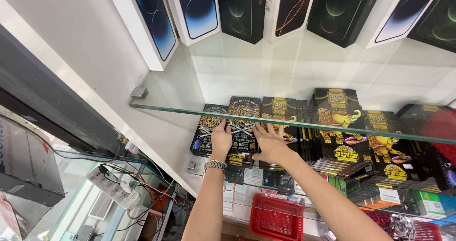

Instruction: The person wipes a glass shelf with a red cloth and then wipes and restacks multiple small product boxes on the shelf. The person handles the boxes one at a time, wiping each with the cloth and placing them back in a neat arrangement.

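**Both hands on the black screen-protector box, under the glass shelf**

Nearest to me, my left hand (221, 140), with a silver metal link watch (215, 165) at the wrist, and my right hand (271, 141) reach up side by side beneath the clear glass shelf (294, 123). The fingers of both are spread flat against the flat black cardboard box with a gold tiger print (243, 127), not curled round it; the left touches its left edge, the right its right edge. The box stands upright, second in a row of similar glossy packs, on the lower glass shelf.

Judgement: the card faces look slick, so pressing from both edges at once and keeping the box upright would stop it tipping the neighbours; the glass edge above leaves the knuckles little room.

Just right of it stand black boxes with yellow elephant prints (338, 120), tightly packed. Below, a red plastic mesh basket (276, 218), rigid and perforated. At lower left, a white power strip (114, 188) with tangled cables. Farthest off, on the upper shelf, tall glossy phone boxes (242, 8) in white and black lean against the white wall.
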